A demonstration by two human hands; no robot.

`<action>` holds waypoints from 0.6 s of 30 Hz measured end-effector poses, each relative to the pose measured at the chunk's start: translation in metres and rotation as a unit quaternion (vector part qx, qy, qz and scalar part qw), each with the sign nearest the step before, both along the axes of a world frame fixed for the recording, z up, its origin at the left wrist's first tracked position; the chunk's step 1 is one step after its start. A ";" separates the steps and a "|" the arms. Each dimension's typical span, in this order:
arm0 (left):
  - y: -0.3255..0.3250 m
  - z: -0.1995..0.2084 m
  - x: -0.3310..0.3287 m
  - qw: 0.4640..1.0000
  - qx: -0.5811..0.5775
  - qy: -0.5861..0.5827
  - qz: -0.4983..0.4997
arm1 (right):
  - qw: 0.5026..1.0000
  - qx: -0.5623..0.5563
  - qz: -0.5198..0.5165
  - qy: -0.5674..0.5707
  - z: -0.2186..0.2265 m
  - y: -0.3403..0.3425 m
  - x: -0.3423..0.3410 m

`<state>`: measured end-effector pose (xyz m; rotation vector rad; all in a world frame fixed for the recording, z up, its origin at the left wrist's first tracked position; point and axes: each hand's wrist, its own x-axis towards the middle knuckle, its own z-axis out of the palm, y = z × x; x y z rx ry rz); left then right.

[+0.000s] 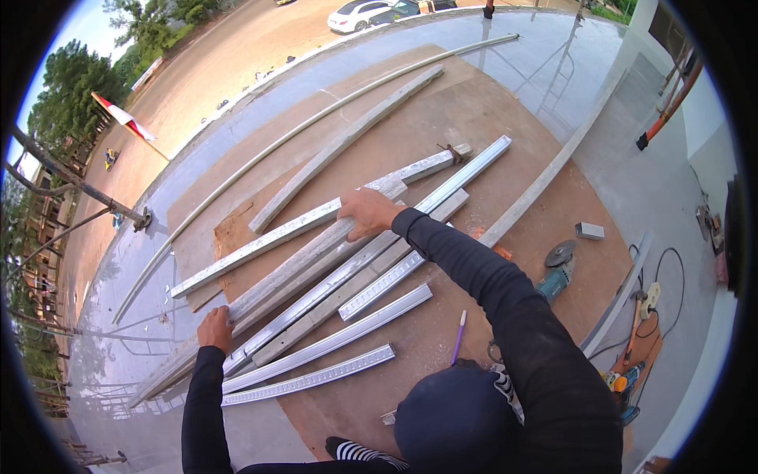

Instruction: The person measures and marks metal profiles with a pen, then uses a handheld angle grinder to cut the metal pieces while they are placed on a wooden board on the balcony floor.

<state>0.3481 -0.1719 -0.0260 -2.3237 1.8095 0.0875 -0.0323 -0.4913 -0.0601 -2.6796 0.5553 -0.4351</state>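
My right hand (369, 213) is closed around a long, grey, dusty bar (288, 267) near its far end. Lower down the same bar, my left hand (215, 329) grips it with the fingers curled over its edge. A second grey bar lies tight along its near side, partly hidden. Just beyond my right hand runs a whitish bar (260, 245) with a rusty clamp-like piece (455, 153) near its far end. Closer to me are a shiny metal channel (316, 300), a grey batten (355, 302) and perforated metal strips (312, 384).
Brown boards (442, 347) cover part of the shiny floor. On the right are an angle grinder (557, 275), a short metal box piece (590, 231), cords and tools (628, 378). A purple pen (460, 336) lies near my knee (454, 415). A thin pale pipe (316, 118) curves along the far side.
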 end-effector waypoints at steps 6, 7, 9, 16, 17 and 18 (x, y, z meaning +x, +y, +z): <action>-0.024 -0.021 -0.045 0.994 0.069 0.074 0.029 | 0.999 -0.034 0.005 0.028 -0.039 -0.024 -0.021; -0.019 -0.022 -0.046 0.994 0.070 0.080 0.034 | 0.999 -0.050 0.009 0.016 -0.042 -0.022 -0.018; -0.014 -0.025 -0.050 0.992 0.071 0.088 0.062 | 0.998 -0.045 -0.013 0.048 -0.048 -0.020 -0.009; -0.016 -0.030 -0.045 0.996 0.035 0.075 0.022 | 0.999 0.026 -0.020 0.015 -0.055 -0.009 -0.025; -0.015 -0.034 -0.044 0.995 0.047 0.070 0.046 | 1.000 0.006 -0.014 -0.009 -0.055 -0.005 -0.022; -0.009 -0.035 -0.040 0.995 0.064 0.049 0.052 | 1.000 0.001 -0.011 -0.021 -0.052 0.001 -0.016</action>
